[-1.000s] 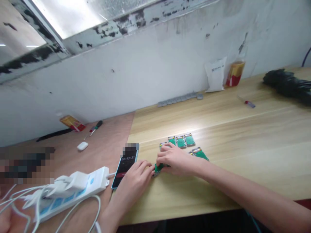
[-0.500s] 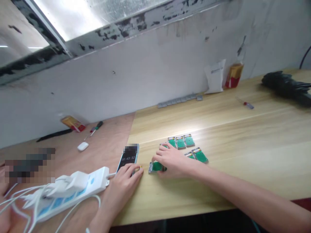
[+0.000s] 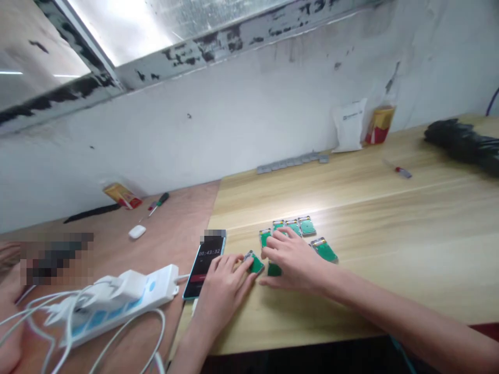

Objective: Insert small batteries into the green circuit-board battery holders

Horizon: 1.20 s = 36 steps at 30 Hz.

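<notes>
My left hand [image 3: 228,280] has its thumb and fingers closed on a small green circuit board [image 3: 255,263], tilted over the table just right of the phone [image 3: 202,270]. Close by, my right hand [image 3: 292,257] curls over a second green board [image 3: 274,268], its thumb on the near side and fingers on the far side; part of that board is hidden. Behind this hand is a short row of similar boards with metallic strips along their far edges, among them one at the right end [image 3: 307,226] and one at the left [image 3: 265,238]. Another board [image 3: 325,250] lies beside my right wrist.
A white power strip [image 3: 159,285] with plugs and looping cables lies at the left, near another person's arm [image 3: 10,311]. Along the wall stand grey pieces [image 3: 292,163], a white pouch [image 3: 349,127] and a snack bag [image 3: 380,124]. A screwdriver [image 3: 159,202] lies behind.
My left hand has moved right, off the phone, and now holds a circuit board. My right hand has shifted slightly right and is over a different board. The view has shifted a little.
</notes>
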### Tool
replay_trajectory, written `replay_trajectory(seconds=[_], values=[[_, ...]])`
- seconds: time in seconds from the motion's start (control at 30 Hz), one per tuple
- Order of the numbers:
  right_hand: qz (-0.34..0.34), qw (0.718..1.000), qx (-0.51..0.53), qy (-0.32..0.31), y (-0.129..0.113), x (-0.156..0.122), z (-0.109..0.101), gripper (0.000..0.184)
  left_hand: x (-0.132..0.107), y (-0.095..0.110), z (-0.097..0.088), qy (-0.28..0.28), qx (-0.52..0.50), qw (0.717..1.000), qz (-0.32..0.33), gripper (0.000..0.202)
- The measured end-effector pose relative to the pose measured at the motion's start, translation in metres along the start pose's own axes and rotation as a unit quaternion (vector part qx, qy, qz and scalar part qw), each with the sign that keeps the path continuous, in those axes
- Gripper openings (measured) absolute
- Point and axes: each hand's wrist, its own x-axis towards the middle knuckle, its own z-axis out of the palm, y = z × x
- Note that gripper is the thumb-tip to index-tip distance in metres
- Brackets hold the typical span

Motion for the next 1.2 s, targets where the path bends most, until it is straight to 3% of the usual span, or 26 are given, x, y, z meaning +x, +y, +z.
replay_trajectory(seconds=[0.2,0.3,0.4,0.5,0.63,0.97,1.2], values=[[-0.029,0.997,0.054,-0.042,0.008,-0.027,-0.009,0.027,0.002,0.0,0.007,-0.027,-0.051,0.998,-0.003,0.029],[-0.066,0.988,0.124,-0.062,0.018,-0.031,-0.019,0.031,0.003,-0.001,0.009,-0.031,-0.084,0.996,0.002,0.032],[-0.065,0.984,0.152,-0.06,0.021,-0.032,-0.025,0.023,0.005,-0.001,0.011,-0.024,-0.097,0.995,0.006,0.033],[-0.017,0.994,0.106,-0.029,0.015,-0.031,-0.021,0.014,0.009,0.001,0.008,-0.009,-0.107,0.994,0.013,0.031],[0.027,0.999,0.018,0.0,0.004,-0.028,-0.01,0.03,0.016,0.006,0.005,0.015,-0.119,0.992,0.046,0.028],[0.007,1.0,0.014,0.001,-0.004,-0.03,-0.003,0.032,0.015,0.009,0.013,0.041,-0.136,0.987,0.081,0.023],[-0.002,0.999,0.042,0.005,-0.003,-0.028,-0.003,0.009,0.014,0.009,0.008,0.047,-0.161,0.981,0.092,0.019]])
